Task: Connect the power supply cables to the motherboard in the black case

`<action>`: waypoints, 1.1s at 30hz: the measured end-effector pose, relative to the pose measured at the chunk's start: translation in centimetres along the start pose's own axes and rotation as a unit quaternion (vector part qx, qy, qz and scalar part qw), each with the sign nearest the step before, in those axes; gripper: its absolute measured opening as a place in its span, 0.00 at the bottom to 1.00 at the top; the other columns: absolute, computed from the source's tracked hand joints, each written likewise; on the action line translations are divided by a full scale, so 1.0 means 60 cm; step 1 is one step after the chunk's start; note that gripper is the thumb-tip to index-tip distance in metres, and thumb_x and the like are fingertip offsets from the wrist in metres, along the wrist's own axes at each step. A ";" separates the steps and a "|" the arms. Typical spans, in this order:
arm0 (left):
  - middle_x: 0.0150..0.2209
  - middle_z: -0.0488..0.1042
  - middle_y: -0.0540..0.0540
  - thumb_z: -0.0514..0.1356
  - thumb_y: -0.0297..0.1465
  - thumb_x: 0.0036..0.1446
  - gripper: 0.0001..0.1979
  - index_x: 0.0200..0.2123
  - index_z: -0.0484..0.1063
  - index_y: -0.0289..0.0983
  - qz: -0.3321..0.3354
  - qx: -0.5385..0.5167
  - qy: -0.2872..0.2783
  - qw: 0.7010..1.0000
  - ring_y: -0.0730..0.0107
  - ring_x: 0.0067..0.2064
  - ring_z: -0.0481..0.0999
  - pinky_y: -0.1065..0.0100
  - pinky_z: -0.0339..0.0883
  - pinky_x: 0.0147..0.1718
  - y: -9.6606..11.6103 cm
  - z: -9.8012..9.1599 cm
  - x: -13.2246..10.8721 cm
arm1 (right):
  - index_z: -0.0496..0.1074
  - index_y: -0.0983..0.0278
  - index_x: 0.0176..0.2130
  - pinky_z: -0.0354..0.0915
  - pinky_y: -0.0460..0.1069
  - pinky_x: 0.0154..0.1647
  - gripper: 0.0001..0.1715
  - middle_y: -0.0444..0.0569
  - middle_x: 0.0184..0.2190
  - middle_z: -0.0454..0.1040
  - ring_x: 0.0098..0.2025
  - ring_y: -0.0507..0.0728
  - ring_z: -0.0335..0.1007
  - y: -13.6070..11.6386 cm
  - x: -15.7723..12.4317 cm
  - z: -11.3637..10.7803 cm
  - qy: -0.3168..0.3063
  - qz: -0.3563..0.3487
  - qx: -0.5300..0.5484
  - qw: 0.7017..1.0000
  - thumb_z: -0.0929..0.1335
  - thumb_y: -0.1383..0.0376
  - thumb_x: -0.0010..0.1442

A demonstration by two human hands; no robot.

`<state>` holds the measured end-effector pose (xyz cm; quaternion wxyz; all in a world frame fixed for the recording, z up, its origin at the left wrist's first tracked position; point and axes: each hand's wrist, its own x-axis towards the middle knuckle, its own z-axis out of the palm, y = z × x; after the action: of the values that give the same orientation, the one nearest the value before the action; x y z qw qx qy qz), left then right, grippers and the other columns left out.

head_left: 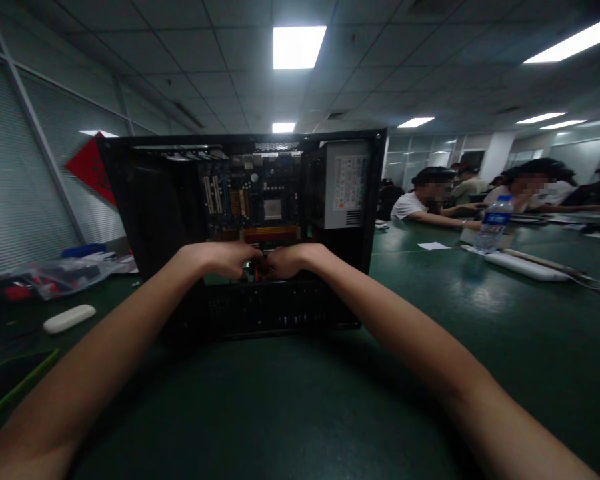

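An open black computer case [150,200] lies on the dark green table [290,407] in front of me, with its motherboard [253,200] and grey power supply [347,183] showing. Both my hands reach into its lower edge, side by side. My left hand [225,258] and my right hand [293,260] have their fingers curled down around reddish cables [259,267] between them. What exactly each hand grips is too dark and hidden to make out.
On the left lie a white oblong object [69,318], clear plastic bags [63,275] and a dark tablet with a green edge [10,380]. To the right stand a water bottle [494,223] and a long white object [525,268]. Several people sit at the far right.
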<state>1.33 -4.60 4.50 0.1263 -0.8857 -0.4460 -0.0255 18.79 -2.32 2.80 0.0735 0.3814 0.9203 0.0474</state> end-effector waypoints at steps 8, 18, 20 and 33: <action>0.44 0.83 0.45 0.60 0.25 0.61 0.14 0.47 0.81 0.35 0.065 -0.042 -0.041 0.996 0.64 0.42 0.80 0.67 0.71 0.43 -0.004 -0.035 -0.020 | 0.79 0.71 0.53 0.69 0.50 0.45 0.20 0.60 0.51 0.82 0.48 0.61 0.79 0.001 -0.016 -0.015 -0.020 -0.040 0.006 0.999 0.65 0.61 0.74; 0.47 0.82 0.44 0.59 0.39 0.65 0.19 0.53 0.77 0.37 0.104 0.023 0.291 0.951 0.64 0.44 0.80 0.62 0.73 0.46 0.007 -0.158 -0.084 | 0.69 0.65 0.47 0.72 0.45 0.38 0.13 0.47 0.37 0.77 0.37 0.52 0.73 0.011 -0.077 -0.082 0.111 -0.290 0.368 0.876 0.70 0.58 0.70; 0.47 0.82 0.46 0.60 0.42 0.66 0.20 0.55 0.76 0.38 0.098 -0.010 0.335 0.937 0.66 0.44 0.79 0.63 0.73 0.46 0.033 -0.178 -0.098 | 0.67 0.64 0.42 0.68 0.43 0.29 0.19 0.41 0.28 0.71 0.29 0.49 0.67 0.003 -0.098 -0.095 0.143 -0.315 0.393 0.852 0.69 0.51 0.71; 0.41 0.84 0.44 0.64 0.43 0.66 0.48 0.75 0.37 0.40 0.167 -0.042 0.023 0.985 0.60 0.39 0.84 0.69 0.72 0.36 0.174 -0.092 -0.111 | 0.80 0.69 0.40 0.66 0.45 0.32 0.31 0.46 0.28 0.77 0.31 0.52 0.72 0.070 -0.242 -0.116 -0.105 -0.173 0.188 0.961 0.70 0.43 0.68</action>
<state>6.03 -17.14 6.71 0.1019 -0.9513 -0.2877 -0.0428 30.68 -9.86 11.67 0.1039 0.2257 0.9516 -0.1807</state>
